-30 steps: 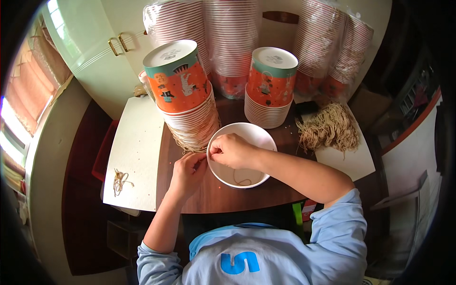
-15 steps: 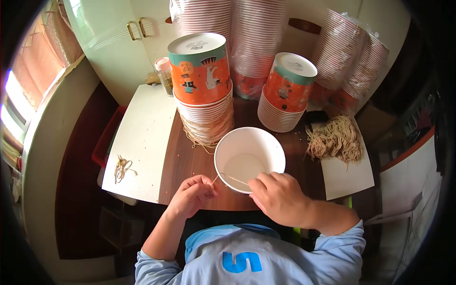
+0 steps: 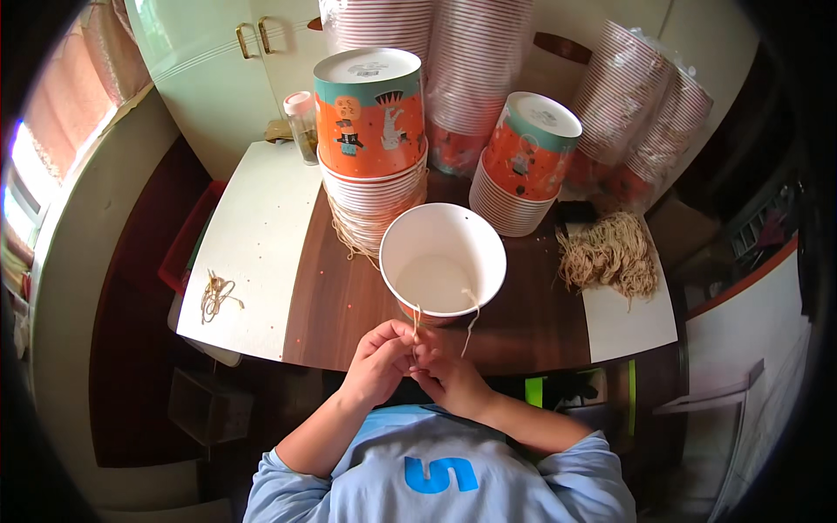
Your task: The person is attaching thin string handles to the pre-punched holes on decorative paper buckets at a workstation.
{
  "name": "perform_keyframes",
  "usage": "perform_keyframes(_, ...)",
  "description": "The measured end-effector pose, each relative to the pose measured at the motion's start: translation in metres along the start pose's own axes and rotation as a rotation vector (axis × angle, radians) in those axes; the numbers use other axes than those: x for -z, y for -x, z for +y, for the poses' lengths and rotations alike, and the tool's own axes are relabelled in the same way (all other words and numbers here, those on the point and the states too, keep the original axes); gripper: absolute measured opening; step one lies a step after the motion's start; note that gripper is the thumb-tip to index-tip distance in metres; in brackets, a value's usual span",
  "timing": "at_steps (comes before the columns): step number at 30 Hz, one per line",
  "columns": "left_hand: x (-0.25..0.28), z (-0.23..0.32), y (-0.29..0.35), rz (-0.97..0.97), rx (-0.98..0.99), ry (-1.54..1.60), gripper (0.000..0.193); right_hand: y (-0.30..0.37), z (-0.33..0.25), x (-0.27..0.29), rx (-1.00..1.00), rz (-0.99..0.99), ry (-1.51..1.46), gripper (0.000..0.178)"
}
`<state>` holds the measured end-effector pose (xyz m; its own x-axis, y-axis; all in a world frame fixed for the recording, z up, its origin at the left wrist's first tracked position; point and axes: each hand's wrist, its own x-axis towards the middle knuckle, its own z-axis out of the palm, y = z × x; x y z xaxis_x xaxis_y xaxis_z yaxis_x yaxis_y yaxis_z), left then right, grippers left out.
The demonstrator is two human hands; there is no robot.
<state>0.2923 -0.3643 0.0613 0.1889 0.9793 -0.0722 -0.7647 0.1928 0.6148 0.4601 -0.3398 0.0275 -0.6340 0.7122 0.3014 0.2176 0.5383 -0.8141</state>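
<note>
Your left hand (image 3: 375, 368) and right hand (image 3: 459, 384) meet before the paper bucket (image 3: 443, 234), fingertips pinched on the cord (image 3: 417, 322); earlier, they were apart.

Bucket (image 3: 443, 259): stands upright just beyond the fingers (image 3: 389, 346), mouth up. Shows a smooth white inside and a round white rim. Shows a narrow strip of orange outer wall below the rim, on the side facing the fingers. Bears a small dark dot high on the inner wall, on the side farthest from the fingers.

Cord (image 3: 418, 322): thin and pale tan, looks doubled. Rises from between the pinched fingers to the near rim.

Second strand (image 3: 472, 329): crosses the near rim to the right of the fingers, then hangs slack outside. Does not show whether joined to the first.
</note>
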Motion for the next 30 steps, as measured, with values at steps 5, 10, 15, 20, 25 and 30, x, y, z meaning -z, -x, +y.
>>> perform_keyframes(5,0.010,-0.002,0.004,0.105,-0.201,-0.285,0.010,0.005,-0.004,0.041,-0.277,-0.279,0.016,0.016)
perform_keyframes(10,-0.001,-0.001,0.008,0.134,-0.283,-0.515,0.005,-0.004,-0.026,0.085,-0.201,-0.035,0.080,0.015)
perform_keyframes(15,-0.012,-0.004,0.009,0.147,-0.604,-1.228,0.013,-0.027,-0.048,0.057,-0.228,0.110,-0.150,0.017)
perform_keyframes(20,-0.007,-0.006,0.011,0.169,-0.661,-1.357,0.017,-0.035,-0.034,0.027,-0.229,0.157,-0.294,0.016)
perform_keyframes(25,-0.004,-0.005,0.013,0.177,-0.720,-1.336,0.025,-0.036,-0.030,0.021,-0.205,0.152,-0.309,0.010)
perform_keyframes(30,-0.003,0.001,0.001,0.242,-0.896,-1.518,0.034,-0.035,-0.029,0.021,-0.138,0.139,-0.254,0.010)
